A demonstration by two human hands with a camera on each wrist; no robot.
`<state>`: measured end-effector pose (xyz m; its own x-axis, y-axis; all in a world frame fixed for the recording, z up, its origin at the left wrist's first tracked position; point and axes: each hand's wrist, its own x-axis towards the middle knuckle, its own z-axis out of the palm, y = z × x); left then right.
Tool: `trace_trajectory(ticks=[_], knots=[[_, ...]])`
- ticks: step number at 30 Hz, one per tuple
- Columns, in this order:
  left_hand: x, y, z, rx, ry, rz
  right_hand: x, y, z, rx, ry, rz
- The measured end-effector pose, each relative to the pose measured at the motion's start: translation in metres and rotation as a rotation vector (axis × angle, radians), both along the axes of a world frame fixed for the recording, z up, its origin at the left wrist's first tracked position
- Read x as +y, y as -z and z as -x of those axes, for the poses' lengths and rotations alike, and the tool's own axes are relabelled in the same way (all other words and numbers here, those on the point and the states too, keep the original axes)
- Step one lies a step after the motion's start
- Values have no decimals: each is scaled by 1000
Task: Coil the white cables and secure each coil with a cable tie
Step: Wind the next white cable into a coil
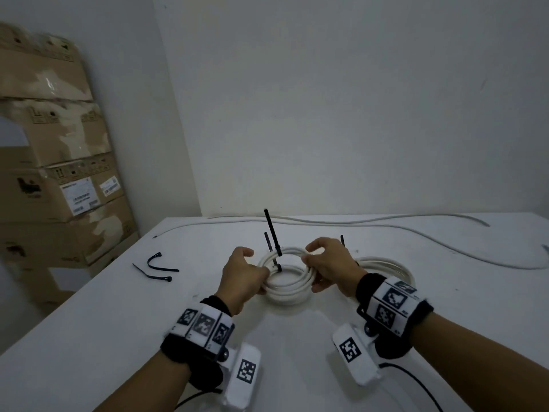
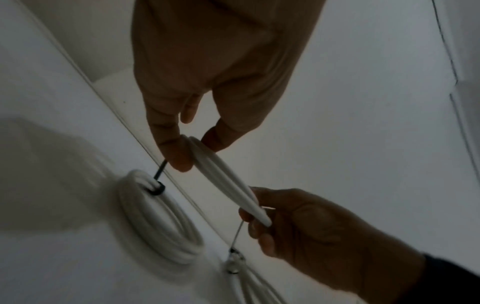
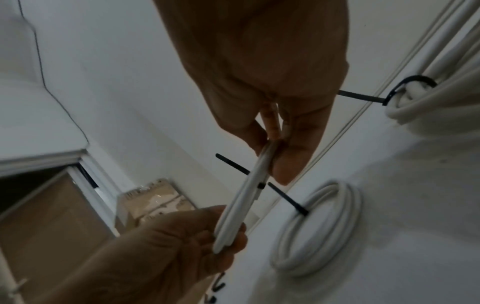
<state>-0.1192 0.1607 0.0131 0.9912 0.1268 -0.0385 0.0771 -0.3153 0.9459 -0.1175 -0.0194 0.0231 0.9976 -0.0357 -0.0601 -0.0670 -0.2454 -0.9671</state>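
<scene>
2 hands hold one white coil (image 1: pixel 286 288) above the table (image 1: pixel 104 307) middle: left hand (image 1: pixel 242 273) pinches one side, right hand (image 1: pixel 329 266) the other. Its black tie (image 1: pixel 271 233) looks cinched, so I judge this coil done. Next I set it down and gather the loose cable (image 1: pixel 341 223) along the far edge.

white table (image 1: pixel 118 316), coils (image 1: pixel 395 267), ties (image 1: pixel 160 267)

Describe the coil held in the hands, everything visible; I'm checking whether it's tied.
The held coil is a round loop of several turns of smooth white cable, raised above the white table. The left hand grips its left side, the right hand its right. A black cable tie wraps its far side, the long tail sticking up, untrimmed. In the wrist views the coil appears edge-on between both hands, above other tied coils lying on the table.
</scene>
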Motion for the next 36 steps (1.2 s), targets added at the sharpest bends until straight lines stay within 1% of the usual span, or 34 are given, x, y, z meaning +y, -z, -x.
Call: trace_trajectory(ticks=[4,8,12,14,18,20,22,25,28,31,36], knots=[[-4,12,-19,-10,11,-99,6,12,-22,76,-7,234],[-7,20,-33,-40,-3,-229,10,13,-32,111,6,345],[-8,21,-38,-50,15,-366,11,10,-33,139,-43,511],[-7,21,-39,-20,19,-388,10,11,-31,155,-76,530],[-5,19,-41,41,26,-432,6,9,-28,183,-90,467],[-4,13,-39,45,38,-445,0,4,-24,151,-96,455],[-5,0,-37,8,31,-467,-9,-6,-19,82,-99,479],[-16,-27,-34,-95,28,-442,-35,-25,-14,9,-28,485],[-43,-56,-36,-164,96,-364,-74,-40,-12,-17,74,462],[-82,-76,-43,-176,191,-347,-122,-46,-12,23,145,479],[-158,-89,-63,-146,329,-440,-210,-41,-22,142,229,499]])
